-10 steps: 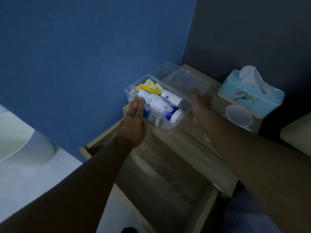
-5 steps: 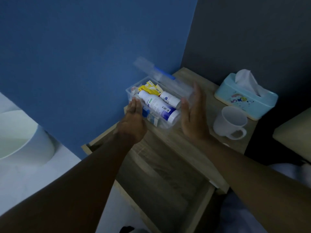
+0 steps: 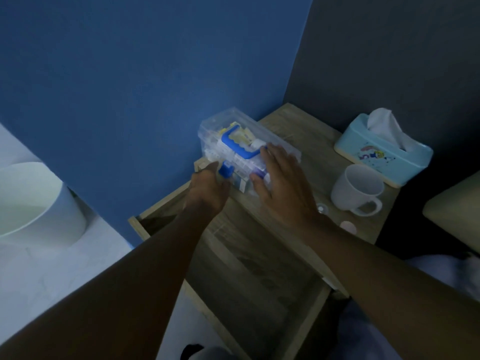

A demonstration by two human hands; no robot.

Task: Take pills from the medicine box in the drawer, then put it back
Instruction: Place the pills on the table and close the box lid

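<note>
The clear plastic medicine box (image 3: 220,126) with a blue handle (image 3: 239,145) stands on the wooden bedside table (image 3: 293,126) by the blue wall, its lid down over bottles and yellow packets. My left hand (image 3: 207,188) is at the box's near end, fingers on the blue latch (image 3: 225,171). My right hand (image 3: 280,183) lies flat on the lid's right side, fingers spread. Below the table top the wooden drawer (image 3: 259,281) stands pulled out. Two small pale round things (image 3: 348,226) lie near the table's front edge.
A white mug (image 3: 357,189) stands right of my right hand. A light blue tissue box (image 3: 384,152) sits at the table's back right. A white round bin (image 3: 33,201) is on the floor to the left. A pale cushion edge (image 3: 457,216) shows at far right.
The box's lid, open a second ago, has swung down onto the box. My right hand moved onto the lid and my left hand went to the blue latch.
</note>
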